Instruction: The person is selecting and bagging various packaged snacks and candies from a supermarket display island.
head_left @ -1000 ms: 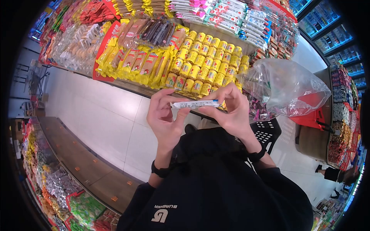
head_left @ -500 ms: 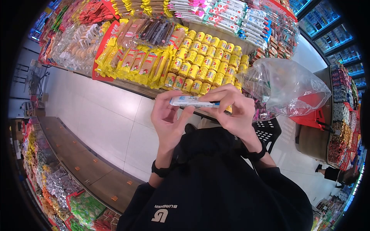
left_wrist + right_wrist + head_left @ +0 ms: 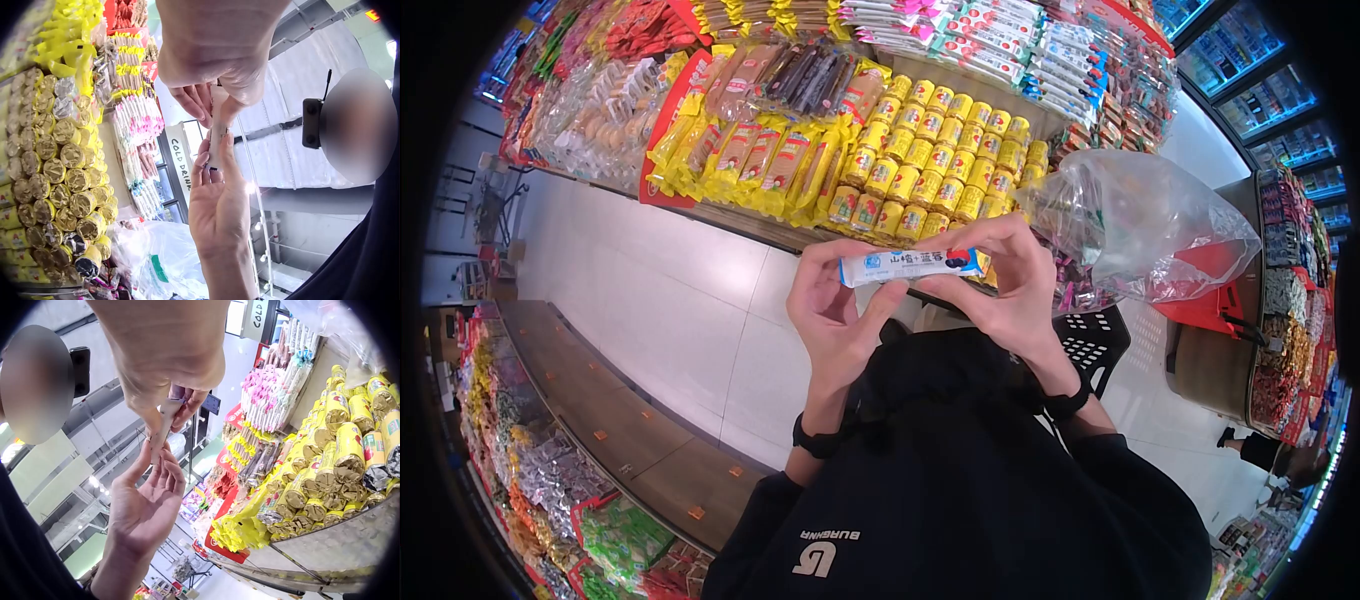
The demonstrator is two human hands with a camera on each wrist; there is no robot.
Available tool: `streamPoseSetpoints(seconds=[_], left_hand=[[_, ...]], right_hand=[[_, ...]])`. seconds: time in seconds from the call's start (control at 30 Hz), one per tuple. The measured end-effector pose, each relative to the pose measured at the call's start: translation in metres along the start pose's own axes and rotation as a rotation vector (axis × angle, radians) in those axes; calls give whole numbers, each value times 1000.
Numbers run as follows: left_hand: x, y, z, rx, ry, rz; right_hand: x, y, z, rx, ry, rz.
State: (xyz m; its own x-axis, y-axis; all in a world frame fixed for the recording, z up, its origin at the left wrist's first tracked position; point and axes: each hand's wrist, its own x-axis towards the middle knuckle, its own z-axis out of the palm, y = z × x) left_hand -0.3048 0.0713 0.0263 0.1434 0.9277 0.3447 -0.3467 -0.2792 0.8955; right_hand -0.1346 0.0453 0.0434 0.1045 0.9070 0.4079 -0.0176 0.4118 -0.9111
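A slim wrapped snack bar (image 3: 905, 265) lies level between both hands in the head view. Its white and blue wrapper carries dark characters and a picture of dark berries at the right end. My left hand (image 3: 825, 315) pinches the left end between thumb and fingers. At the other end, the right hand (image 3: 1012, 285) grips with its thumb below and fingers above. The left wrist view shows the plain pale back of the bar (image 3: 216, 147), with fingertips of both hands along it. In the right wrist view, the bar (image 3: 162, 428) is partly hidden by fingers.
Beyond the hands stands a display of yellow cylindrical packs (image 3: 940, 165), with yellow-bagged snacks (image 3: 765, 165) to their left. A clear plastic bag (image 3: 1150, 225) hangs at the right beside a red bag (image 3: 1215, 310). A black perforated basket (image 3: 1090, 345) sits below it.
The snack bar has been rolled from its narrow, small-print side to its printed front. The right fingers have shifted and uncovered the berry picture; both hands stay in about the same place.
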Motion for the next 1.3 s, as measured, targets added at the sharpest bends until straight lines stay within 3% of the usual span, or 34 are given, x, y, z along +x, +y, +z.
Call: streamPoseSetpoints(seconds=[0.1,1.07,1.17,1.3], left_hand=[[-3,3,0,-7,38,-96],[-3,2,-7,-29,25,-73],[-3,0,-9,-19,9,-32],[-2,2,-6,3,8,-20]], right_hand=[[-3,1,-1,-80,21,43],[2,0,5,-162,8,1],[7,4,5,-131,-37,-120],[8,2,4,-152,-60,-136]])
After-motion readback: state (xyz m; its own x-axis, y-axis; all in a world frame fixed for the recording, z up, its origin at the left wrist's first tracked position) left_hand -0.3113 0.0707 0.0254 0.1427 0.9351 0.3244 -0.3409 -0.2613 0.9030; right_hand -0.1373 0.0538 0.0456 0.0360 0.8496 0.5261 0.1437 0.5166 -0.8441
